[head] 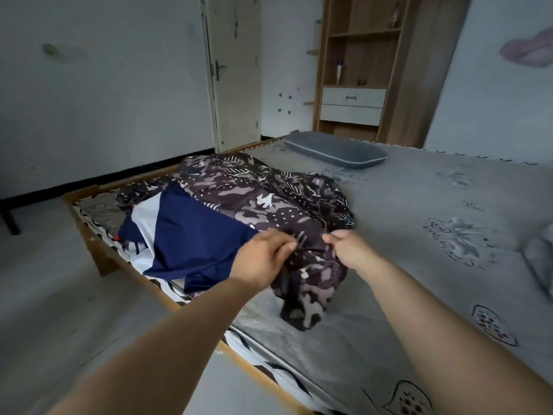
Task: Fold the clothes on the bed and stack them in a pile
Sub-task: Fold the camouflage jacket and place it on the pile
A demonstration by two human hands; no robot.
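A dark patterned garment (263,193) with pale camouflage shapes and dots lies bunched on the grey bed (419,235). Both hands hold its near edge lifted off the mattress. My left hand (263,259) pinches the cloth on the left, and my right hand (347,250) grips it a short way to the right. Fabric hangs down below the hands to the sheet. A navy and white garment (191,235) lies flat to the left, partly under the patterned one.
A grey pillow (335,149) lies at the far end of the bed. Pale folded cloth (538,262) shows at the right edge. The wooden bed frame (98,253) borders the floor on the left. A door and a wooden shelf unit stand behind.
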